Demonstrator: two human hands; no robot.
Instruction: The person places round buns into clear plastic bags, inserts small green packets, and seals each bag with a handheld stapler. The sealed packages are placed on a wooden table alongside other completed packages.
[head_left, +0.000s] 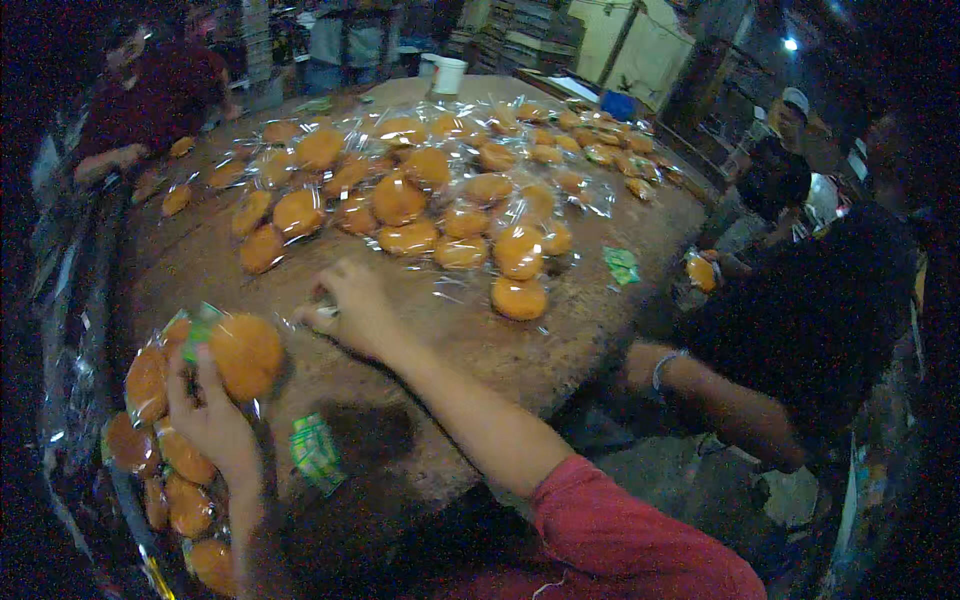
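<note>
My left hand (206, 412) is at the lower left, its fingers around a green label piece beside a round orange-brown bun (246, 357) in clear wrap. Several wrapped buns (187, 504) are stacked just left of and below that hand. Over the wooden table, my right hand (349, 304) is curled, with a small pale thing between thumb and fingers; blur hides what it is. Beyond it spreads a heap of buns in clear plastic (397, 199). A bundle of green printed labels (316, 452) lies on the table between my forearms.
Another green label (621, 265) lies near the right edge of the wooden table (450, 337). A white bucket (448, 76) stands at the far side. One person in dark clothing (795, 322) sits close on the right, others beyond; another person (150, 105) is at the far left.
</note>
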